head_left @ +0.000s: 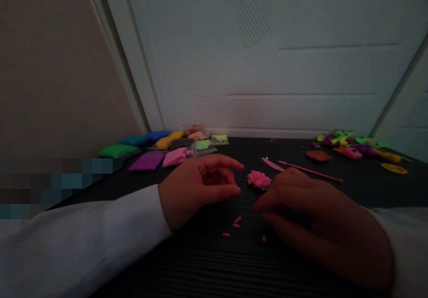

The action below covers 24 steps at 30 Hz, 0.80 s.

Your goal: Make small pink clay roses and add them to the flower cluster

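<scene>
My left hand (pixel 200 184) hovers over the dark table with its fingers curved and its thumb apart from them, and nothing shows between them. To its right lies a pink ruffled flower (pixel 258 179) with small green bits at its edge, apparently of clay. My right hand (pixel 317 217) is just in front of the flower and hides its right side. Its index finger and thumb are slightly apart, with nothing visible between them. Several small pink clay pieces (pixel 236 223) lie on the table between and below my hands.
Behind my right hand lie a pink modelling knife (pixel 271 163) and a thin pink stick tool (pixel 310 171). Several coloured clay packets (pixel 147 160) line the back left. A brown lump (pixel 318 155) and colourful clay figures (pixel 347 151) are at the back right, before a white door (pixel 207 57).
</scene>
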Each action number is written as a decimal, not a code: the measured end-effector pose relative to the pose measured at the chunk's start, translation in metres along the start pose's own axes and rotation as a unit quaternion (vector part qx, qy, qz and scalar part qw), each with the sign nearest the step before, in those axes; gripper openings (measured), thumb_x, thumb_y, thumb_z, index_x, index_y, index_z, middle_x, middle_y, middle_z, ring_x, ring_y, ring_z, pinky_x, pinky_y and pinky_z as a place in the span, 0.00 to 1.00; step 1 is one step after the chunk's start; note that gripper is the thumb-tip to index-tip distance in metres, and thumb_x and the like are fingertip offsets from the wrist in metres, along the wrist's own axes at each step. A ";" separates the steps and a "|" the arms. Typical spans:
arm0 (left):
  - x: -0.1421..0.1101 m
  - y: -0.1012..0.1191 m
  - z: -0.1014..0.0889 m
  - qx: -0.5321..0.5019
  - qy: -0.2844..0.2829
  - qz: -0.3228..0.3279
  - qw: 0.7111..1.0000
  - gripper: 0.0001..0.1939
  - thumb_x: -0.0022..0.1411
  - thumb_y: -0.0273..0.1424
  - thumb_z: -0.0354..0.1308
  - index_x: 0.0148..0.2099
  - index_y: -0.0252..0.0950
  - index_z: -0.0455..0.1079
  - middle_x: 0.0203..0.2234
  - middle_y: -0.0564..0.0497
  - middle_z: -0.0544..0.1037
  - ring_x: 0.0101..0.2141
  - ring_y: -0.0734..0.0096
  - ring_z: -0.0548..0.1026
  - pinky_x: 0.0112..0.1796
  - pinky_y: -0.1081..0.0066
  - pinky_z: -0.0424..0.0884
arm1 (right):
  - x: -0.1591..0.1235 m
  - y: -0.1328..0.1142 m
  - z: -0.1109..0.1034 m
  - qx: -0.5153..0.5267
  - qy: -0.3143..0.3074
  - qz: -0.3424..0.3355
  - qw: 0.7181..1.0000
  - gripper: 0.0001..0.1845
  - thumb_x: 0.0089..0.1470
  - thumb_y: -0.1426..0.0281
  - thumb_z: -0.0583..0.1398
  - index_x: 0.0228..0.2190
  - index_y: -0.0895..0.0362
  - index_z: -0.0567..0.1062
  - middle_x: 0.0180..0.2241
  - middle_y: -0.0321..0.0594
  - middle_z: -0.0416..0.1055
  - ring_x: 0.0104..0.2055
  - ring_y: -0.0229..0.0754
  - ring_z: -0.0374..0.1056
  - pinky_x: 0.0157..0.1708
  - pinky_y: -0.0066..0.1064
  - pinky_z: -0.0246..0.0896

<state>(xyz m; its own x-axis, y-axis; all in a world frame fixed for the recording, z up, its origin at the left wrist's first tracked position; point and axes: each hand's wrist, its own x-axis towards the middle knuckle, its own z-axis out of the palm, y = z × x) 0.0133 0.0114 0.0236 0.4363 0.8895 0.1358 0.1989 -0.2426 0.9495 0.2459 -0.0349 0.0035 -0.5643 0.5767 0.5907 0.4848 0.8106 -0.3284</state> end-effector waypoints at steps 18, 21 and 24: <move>-0.009 0.003 0.015 -0.064 -0.059 -0.008 0.996 0.43 0.65 0.32 0.68 0.75 0.44 0.51 0.41 0.54 0.89 0.42 0.69 0.86 0.33 0.75 0.75 | 0.018 0.013 0.005 -0.055 0.075 -0.063 0.994 0.09 0.64 0.71 0.64 0.45 0.53 0.83 0.38 0.35 0.79 0.40 0.39 0.74 0.39 0.36 0.63; -0.008 0.003 0.016 -0.057 -0.062 -0.019 0.996 0.45 0.65 0.33 0.69 0.76 0.48 0.49 0.42 0.54 0.89 0.40 0.68 0.86 0.35 0.75 0.78 | 0.022 0.012 0.005 -0.058 0.076 -0.080 0.992 0.09 0.66 0.72 0.63 0.45 0.53 0.84 0.36 0.35 0.78 0.38 0.38 0.72 0.38 0.34 0.62; -0.008 0.005 0.016 -0.060 -0.067 -0.033 0.995 0.45 0.66 0.35 0.67 0.77 0.48 0.48 0.43 0.53 0.88 0.37 0.66 0.86 0.31 0.74 0.78 | 0.021 0.013 0.001 -0.057 0.065 -0.083 0.993 0.12 0.68 0.72 0.60 0.45 0.53 0.84 0.35 0.35 0.77 0.37 0.37 0.71 0.36 0.32 0.63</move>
<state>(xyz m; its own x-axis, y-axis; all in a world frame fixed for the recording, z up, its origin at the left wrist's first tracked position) 0.0251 -0.0033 0.0221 0.5405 0.8404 0.0412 0.1282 -0.1306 0.9831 0.2397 -0.0117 0.0110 -0.5552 0.4116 0.7227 0.4682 0.8729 -0.1374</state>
